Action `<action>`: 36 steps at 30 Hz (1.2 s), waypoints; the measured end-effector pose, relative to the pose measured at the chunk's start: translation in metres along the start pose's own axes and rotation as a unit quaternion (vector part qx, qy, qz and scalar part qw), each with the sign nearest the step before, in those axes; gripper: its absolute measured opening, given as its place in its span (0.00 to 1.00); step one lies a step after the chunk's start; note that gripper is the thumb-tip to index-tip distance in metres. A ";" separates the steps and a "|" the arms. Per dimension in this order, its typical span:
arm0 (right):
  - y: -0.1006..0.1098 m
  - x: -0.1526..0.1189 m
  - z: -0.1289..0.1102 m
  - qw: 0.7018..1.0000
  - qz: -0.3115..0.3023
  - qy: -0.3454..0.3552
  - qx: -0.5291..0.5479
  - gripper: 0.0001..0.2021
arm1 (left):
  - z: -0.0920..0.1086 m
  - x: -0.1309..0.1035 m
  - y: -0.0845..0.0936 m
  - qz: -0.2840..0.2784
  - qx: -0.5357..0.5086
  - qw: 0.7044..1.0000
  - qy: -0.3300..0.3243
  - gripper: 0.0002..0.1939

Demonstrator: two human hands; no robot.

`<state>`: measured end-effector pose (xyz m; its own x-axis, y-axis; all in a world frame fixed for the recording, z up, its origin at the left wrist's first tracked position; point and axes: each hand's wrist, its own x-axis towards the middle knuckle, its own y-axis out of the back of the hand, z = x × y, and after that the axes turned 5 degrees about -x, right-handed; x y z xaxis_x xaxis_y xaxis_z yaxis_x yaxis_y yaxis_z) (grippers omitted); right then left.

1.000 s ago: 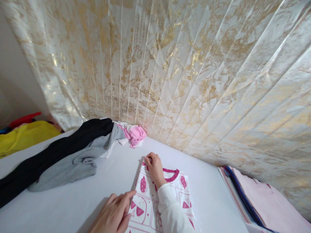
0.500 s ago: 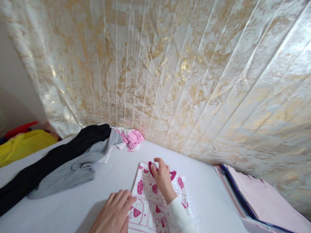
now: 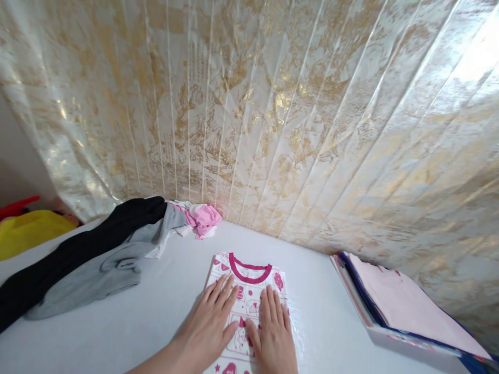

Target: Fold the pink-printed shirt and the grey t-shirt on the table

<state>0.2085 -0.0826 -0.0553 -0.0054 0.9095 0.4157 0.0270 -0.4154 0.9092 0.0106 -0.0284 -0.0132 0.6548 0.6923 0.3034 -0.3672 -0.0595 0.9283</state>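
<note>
A white shirt with a magenta print and a magenta neckband [image 3: 249, 279] lies folded into a narrow rectangle on the white table, its collar at the far end. Flat on its left part rests my left hand [image 3: 214, 317], fingers stretched forward and thumb out to the side. My right hand [image 3: 273, 324] lies flat on the right part, palm down, fingers side by side and thumb apart. Both hands touch the fabric without gripping it. The shirt's near end runs out of the picture.
At right stands a stack of folded clothes [image 3: 413, 301], pale pink on top. Black trousers [image 3: 89, 249], a grey garment [image 3: 117, 270] and a crumpled pink cloth [image 3: 206, 219] lie at left. Yellow fabric [image 3: 35, 234] is farther left. Gold-patterned sheeting [image 3: 249, 114] hangs behind the white table [image 3: 167, 296].
My right hand has left the collar and come down flat on the shirt. My left hand has moved forward and right onto it. The neckband now lies fully exposed; the view has shifted slightly.
</note>
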 end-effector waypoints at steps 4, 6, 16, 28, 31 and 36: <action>-0.002 0.002 0.011 0.999 0.015 -0.014 0.039 0.31 | -0.007 -0.004 -0.001 0.016 -0.002 1.000 -0.007 0.30; 0.002 0.001 0.025 0.996 0.046 -0.045 0.069 0.31 | -0.015 -0.007 0.002 0.064 -0.012 0.997 0.029 0.28; 0.063 0.003 0.050 0.945 -0.060 -0.212 0.243 0.12 | -0.031 -0.001 0.048 -0.025 -0.016 0.983 0.183 0.07; 0.066 -0.019 0.051 0.763 -0.197 -0.300 0.537 0.40 | -0.032 -0.011 0.049 -0.094 -0.288 0.920 0.249 0.10; 0.067 -0.025 0.050 0.708 -0.221 -0.289 0.605 0.50 | -0.033 -0.025 0.037 -0.090 -0.336 0.899 0.266 0.30; 0.064 -0.036 0.051 0.618 -0.235 -0.288 0.693 0.57 | -0.020 -0.040 0.042 -0.056 -0.316 0.912 0.255 0.35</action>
<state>0.2609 -0.1409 -0.0129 0.0076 0.9450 -0.3270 0.9898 -0.0536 -0.1318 -0.0443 -0.0438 0.0088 0.3791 0.9223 -0.0748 -0.7299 0.3477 0.5884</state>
